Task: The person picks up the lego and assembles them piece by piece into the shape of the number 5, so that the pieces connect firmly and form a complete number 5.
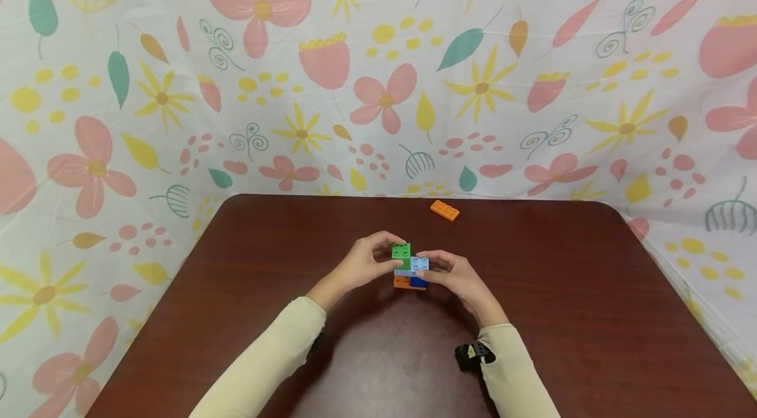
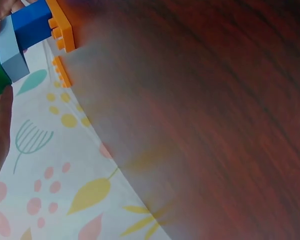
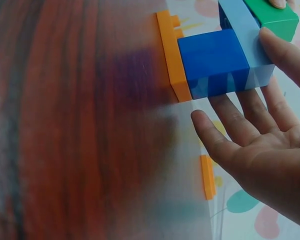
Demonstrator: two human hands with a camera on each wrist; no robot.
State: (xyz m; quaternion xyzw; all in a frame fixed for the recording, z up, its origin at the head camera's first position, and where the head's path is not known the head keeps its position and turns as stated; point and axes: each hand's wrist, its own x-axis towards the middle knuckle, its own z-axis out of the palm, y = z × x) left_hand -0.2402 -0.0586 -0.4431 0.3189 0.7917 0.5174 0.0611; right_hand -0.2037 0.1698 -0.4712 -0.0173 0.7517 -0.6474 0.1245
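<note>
A small stack of toy building bricks stands near the middle of the table. At its bottom is an orange plate [image 3: 171, 62], with a blue brick [image 3: 215, 62] pressed onto its right part. Over the blue brick lies a light blue plate [image 1: 420, 263], overhanging to the left. A green brick [image 1: 401, 251] sits on that overhang. Thumb and fingers of my left hand [image 1: 362, 265] pinch the green brick. My right hand [image 1: 464, 281] holds the light blue plate between thumb and fingertips, its index finger stretched out beside the blue brick.
Farther back on the dark wooden table [image 1: 284, 227] lies a second orange plate [image 1: 445, 210], studs up, close to the back edge. A flower-printed cloth [image 1: 378, 43] hangs behind and around the table.
</note>
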